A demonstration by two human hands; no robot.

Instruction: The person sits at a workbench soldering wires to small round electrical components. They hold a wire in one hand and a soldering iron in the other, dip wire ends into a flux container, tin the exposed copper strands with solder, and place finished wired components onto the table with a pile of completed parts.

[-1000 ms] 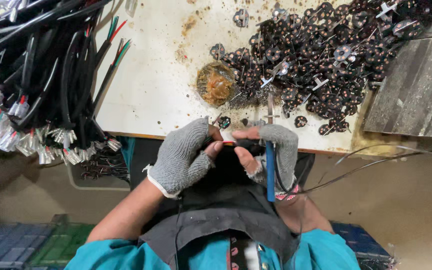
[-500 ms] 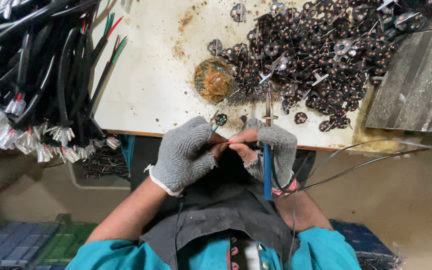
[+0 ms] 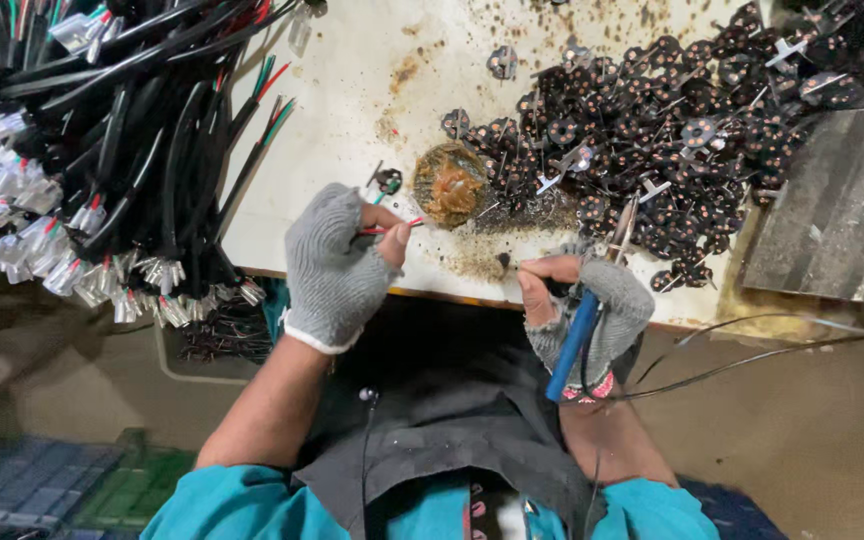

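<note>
Nearest the camera, two bare forearms rise from teal sleeves over a dark apron, both hands in grey fingerless knit gloves. The left hand (image 3: 337, 262) is lifted over the near edge of the table (image 3: 332, 120), wrist bent back, thumb and forefinger pinched on a thin red wire (image 3: 389, 228) whose tip points right toward a round brown, crusted pot (image 3: 450, 184). The right hand (image 3: 582, 305) sits lower and to the right, just at the table edge, fingers curled tight round the blue handle of a soldering iron (image 3: 580, 330); the handle slants down toward the body and its metal shaft angles up and far, the tip reaching the near fringe of a heap of small dark round parts (image 3: 672, 120). A thin black cord runs right from the handle's lower end.

Farther off, the stained white table carries that heap across its far right. On the far left lies a thick bundle of black cables (image 3: 102, 150) with red and green leads and pale connector ends. A grey ridged board (image 3: 842, 210) lies at the right edge.
</note>
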